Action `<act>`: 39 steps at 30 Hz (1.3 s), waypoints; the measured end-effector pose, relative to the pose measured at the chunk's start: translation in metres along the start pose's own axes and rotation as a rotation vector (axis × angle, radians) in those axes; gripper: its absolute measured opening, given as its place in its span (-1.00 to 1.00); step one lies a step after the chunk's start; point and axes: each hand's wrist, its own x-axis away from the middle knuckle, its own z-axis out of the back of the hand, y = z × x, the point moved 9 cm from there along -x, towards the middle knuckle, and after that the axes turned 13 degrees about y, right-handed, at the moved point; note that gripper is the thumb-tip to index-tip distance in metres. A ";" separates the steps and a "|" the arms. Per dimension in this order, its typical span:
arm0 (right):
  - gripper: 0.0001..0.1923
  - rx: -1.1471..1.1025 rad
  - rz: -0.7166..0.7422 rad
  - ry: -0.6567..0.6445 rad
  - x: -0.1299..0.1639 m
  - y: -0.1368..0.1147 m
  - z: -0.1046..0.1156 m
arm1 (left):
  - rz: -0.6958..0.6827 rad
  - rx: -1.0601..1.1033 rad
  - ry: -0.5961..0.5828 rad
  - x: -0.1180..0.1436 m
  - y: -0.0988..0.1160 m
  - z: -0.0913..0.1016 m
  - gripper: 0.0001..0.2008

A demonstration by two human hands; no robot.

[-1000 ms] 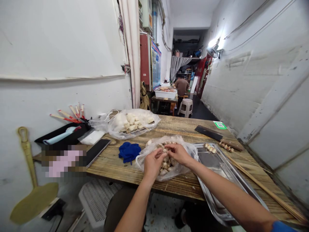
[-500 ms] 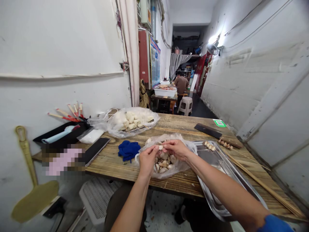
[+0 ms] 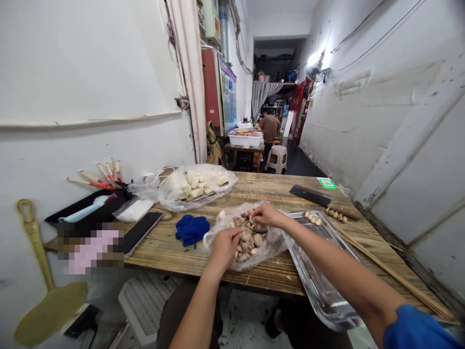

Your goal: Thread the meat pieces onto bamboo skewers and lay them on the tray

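A clear plastic bag (image 3: 218, 237) lies open on the wooden table (image 3: 170, 249) in front of me, holding several pale brown food pieces (image 3: 250, 238). My left hand (image 3: 222, 246) reaches in from the near side with its fingers curled down among the pieces; what they grip is hidden. My right hand (image 3: 268, 215) rests at the far rim of the bag, fingertips pinched on a piece there. A steel tray (image 3: 319, 281) sits right of the bag under my right forearm, with a short skewer of pieces (image 3: 312, 218) at its far end.
A second bag of white pieces (image 3: 196, 186), a blue cloth (image 3: 192, 229) and a dark phone (image 3: 140, 231) lie to the left. A cleaver (image 3: 310, 195), a loaded skewer (image 3: 336, 213) and long bamboo sticks (image 3: 392, 276) lie to the right. A person (image 3: 269, 127) sits far back by a stool (image 3: 277, 157).
My hands, which met over one piece above the bag, have parted. The left dropped into the near side; the right shifted to the far rim.
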 end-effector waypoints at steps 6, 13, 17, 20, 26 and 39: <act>-0.81 0.351 0.061 -0.008 0.022 0.009 0.005 | 0.015 -0.181 0.035 -0.021 -0.005 0.008 -0.75; -0.77 0.343 0.206 0.062 0.030 -0.005 0.013 | 0.272 0.274 -0.099 -0.028 -0.011 -0.012 -0.79; -0.74 0.210 0.318 0.178 0.040 -0.028 0.022 | 0.621 0.634 -0.088 -0.009 -0.014 -0.038 -0.79; -0.76 -0.019 0.370 0.271 0.054 -0.042 0.024 | 0.665 0.709 -0.012 0.004 -0.011 -0.043 -0.77; -0.53 -0.363 0.183 0.248 0.060 -0.030 0.005 | 0.631 0.730 0.124 0.023 -0.006 -0.026 -0.79; -0.77 -0.574 -0.030 0.098 0.043 -0.015 -0.013 | 0.531 0.711 -0.031 0.011 0.007 -0.034 -0.82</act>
